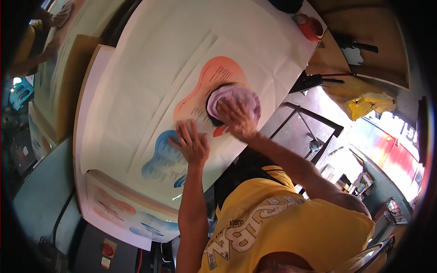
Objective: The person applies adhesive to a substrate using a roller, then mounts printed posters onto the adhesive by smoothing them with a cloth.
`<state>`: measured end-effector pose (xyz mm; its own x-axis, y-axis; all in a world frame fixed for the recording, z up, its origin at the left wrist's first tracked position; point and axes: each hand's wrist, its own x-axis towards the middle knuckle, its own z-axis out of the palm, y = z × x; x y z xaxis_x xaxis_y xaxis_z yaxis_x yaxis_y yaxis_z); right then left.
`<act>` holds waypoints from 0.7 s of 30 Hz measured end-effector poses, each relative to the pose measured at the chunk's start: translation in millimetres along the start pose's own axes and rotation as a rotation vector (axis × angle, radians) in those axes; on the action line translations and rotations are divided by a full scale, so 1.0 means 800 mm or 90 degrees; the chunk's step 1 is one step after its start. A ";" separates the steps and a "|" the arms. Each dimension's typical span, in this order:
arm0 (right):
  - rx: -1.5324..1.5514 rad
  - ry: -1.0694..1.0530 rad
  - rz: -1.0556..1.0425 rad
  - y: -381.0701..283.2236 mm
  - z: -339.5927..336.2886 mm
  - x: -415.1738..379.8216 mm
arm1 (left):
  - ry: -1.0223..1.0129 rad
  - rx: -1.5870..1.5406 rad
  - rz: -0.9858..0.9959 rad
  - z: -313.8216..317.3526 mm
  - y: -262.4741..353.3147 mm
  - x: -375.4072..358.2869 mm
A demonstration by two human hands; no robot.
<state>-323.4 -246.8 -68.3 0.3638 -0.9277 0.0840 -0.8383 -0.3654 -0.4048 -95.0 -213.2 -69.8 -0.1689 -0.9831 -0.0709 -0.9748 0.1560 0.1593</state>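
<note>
A large printed sheet (136, 91) lies on the work surface, with an orange blob shape (193, 93) and a blue blob shape (159, 157), both carrying small lines of text. My right hand (236, 117) presses a bunched lilac cloth (243, 95) onto the orange print; a dark edge shows beneath the cloth. My left hand (193, 142) rests flat with fingers spread where the orange and blue shapes come close, and it holds nothing.
A red round container (310, 28) stands at the far corner of the surface. A dark metal frame (314, 129) stands to the right. Another printed piece (132, 211) hangs below the near edge. At upper left a person's arms (38, 57) show.
</note>
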 end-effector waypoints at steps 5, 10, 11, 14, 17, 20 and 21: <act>-0.117 0.206 0.176 0.164 -0.054 0.148 | -0.006 0.016 0.004 -0.005 0.005 -0.001; -0.137 -0.027 0.222 0.064 0.001 0.068 | 0.009 -0.001 -0.005 0.001 0.002 0.004; -0.101 -0.141 0.254 0.008 0.002 0.050 | 0.013 0.004 -0.005 0.003 0.000 0.002; 0.065 0.010 -0.066 -0.033 0.040 -0.035 | 0.010 0.003 -0.002 0.009 -0.001 -0.007; -0.045 0.102 -0.002 0.072 0.013 0.021 | 0.002 0.006 0.001 0.007 -0.001 -0.002; -0.151 0.154 0.143 0.157 -0.032 0.077 | 0.001 0.009 0.010 0.002 0.002 0.000; -0.137 0.177 0.174 0.152 -0.034 0.078 | 0.004 0.010 0.009 0.002 0.002 -0.001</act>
<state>-413.7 -351.4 -87.9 0.0182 -0.9672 0.2532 -0.9648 -0.0834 -0.2495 -96.7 -212.4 -71.4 -0.1822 -0.9813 -0.0629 -0.9744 0.1716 0.1449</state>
